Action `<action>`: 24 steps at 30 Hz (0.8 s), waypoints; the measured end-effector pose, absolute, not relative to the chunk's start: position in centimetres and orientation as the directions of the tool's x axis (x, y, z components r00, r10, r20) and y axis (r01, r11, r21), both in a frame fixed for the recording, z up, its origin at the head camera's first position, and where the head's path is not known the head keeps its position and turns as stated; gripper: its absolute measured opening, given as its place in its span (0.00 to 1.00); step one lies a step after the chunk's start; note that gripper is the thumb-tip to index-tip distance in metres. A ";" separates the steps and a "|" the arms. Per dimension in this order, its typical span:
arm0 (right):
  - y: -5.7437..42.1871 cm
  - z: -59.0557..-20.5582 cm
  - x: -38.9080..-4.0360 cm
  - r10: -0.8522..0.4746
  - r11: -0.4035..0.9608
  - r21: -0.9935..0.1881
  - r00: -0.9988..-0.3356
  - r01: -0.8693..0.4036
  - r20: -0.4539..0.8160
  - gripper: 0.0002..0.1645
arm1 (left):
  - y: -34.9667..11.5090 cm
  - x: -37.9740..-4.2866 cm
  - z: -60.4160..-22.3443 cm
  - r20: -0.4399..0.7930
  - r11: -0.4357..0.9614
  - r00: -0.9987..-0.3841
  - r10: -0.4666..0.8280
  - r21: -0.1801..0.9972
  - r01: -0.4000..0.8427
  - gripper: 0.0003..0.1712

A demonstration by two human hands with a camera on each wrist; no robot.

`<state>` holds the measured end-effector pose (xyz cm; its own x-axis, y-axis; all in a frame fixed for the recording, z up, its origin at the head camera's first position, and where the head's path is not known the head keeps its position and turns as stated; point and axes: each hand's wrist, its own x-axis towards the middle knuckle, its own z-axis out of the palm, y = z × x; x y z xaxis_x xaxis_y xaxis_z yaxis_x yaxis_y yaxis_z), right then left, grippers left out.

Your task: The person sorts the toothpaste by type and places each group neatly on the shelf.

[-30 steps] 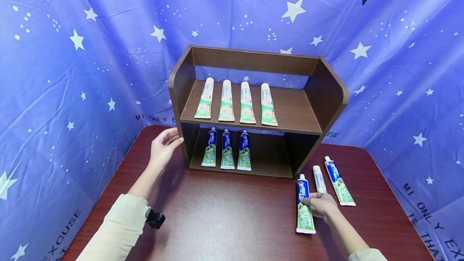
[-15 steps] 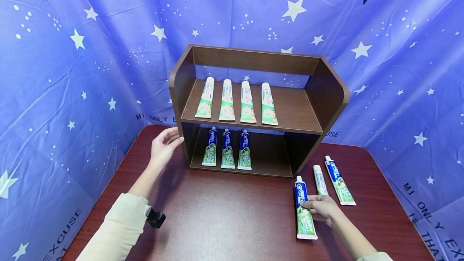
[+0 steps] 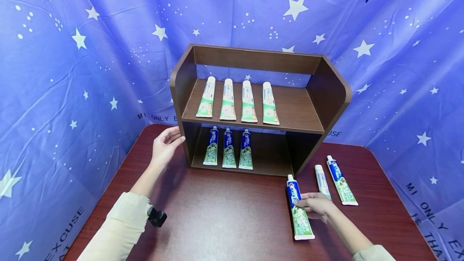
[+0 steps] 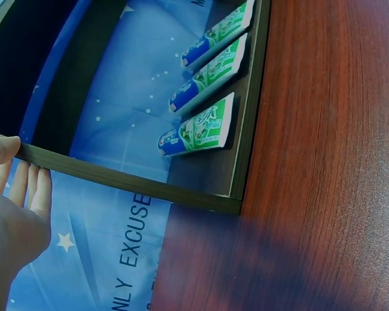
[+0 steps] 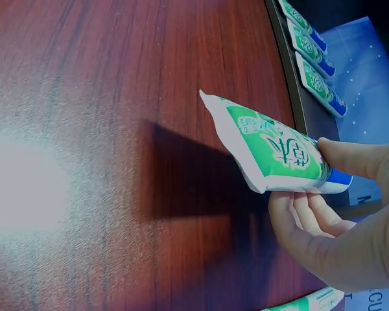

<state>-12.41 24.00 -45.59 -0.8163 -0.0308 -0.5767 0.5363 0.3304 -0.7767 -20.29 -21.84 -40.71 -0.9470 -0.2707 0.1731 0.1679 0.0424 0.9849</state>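
Blue-and-green toothpaste tube [image 3: 300,217] is hovering over the table [image 3: 224,216] just off the lower right corner of the shelf [image 3: 331,85], the right hand [image 3: 318,206] clamping it between thumb and fingers; the left hand [image 3: 165,147] is pinching the shelf's left front edge; two more tubes [image 3: 341,181] are lying near the table's right edge

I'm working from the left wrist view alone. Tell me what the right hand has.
Observer: The right hand grips a blue-and-green toothpaste tube.
Operator: Now report the upper tier of the brown wooden rack.
Observer: Four white-and-green toothpaste tubes lie there in a row.
Operator: Name whatever lies on the dark red wood-grain table, right of the rack.
Observer: Two more tubes lie there, a white-and-green one and a blue-and-green one.
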 end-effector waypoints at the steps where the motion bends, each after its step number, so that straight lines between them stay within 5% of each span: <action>1: 23.9 -45.6 -12.5 -0.043 0.326 -0.780 -0.816 0.535 -0.577 0.18 | -21.8 -20.3 -40.7 0.173 0.044 -0.947 -0.272 0.985 0.167 0.20; 24: 21.8 -43.7 -16.2 -0.119 0.304 -0.791 -0.802 0.531 -0.585 0.18 | -21.8 -20.4 -40.8 0.163 0.046 -0.949 -0.269 0.987 0.157 0.20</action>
